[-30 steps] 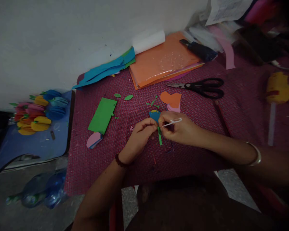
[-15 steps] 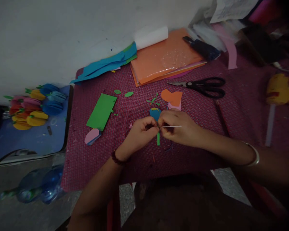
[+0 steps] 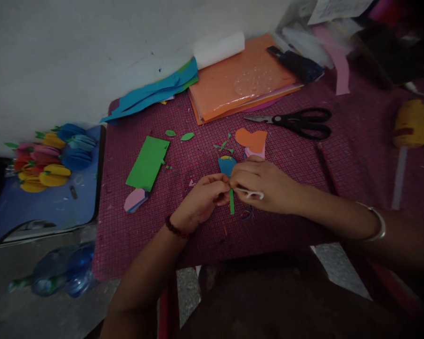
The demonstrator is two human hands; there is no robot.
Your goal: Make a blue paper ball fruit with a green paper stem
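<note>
Over the middle of the table, my left hand [image 3: 203, 200] and my right hand [image 3: 265, 186] meet at their fingertips, thumbs and forefingers pinched together. A thin white piece [image 3: 256, 194] with a loop-like outline sticks out of my right hand's grip; its other end is hidden. What my left fingers pinch is too small to tell. Just beyond the fingertips lies a blue paper cutout [image 3: 226, 165] with a yellow edge. A narrow green strip [image 3: 232, 202] lies below them. An orange cutout [image 3: 251, 140] on a pink one rests behind my right hand.
Black-handled scissors [image 3: 297, 122] lie behind my right hand, and a yellow glue gun [image 3: 413, 125] at the right. A green sheet [image 3: 147, 162] and two green leaves are on the left. Orange sheets [image 3: 229, 87] stand by the wall. Colourful paper shapes [image 3: 54, 174] fill the blue board.
The white piece has turned from a thin edge-on line to a broader loop-like outline. My left fingers have shifted slightly, and the view has moved a little.
</note>
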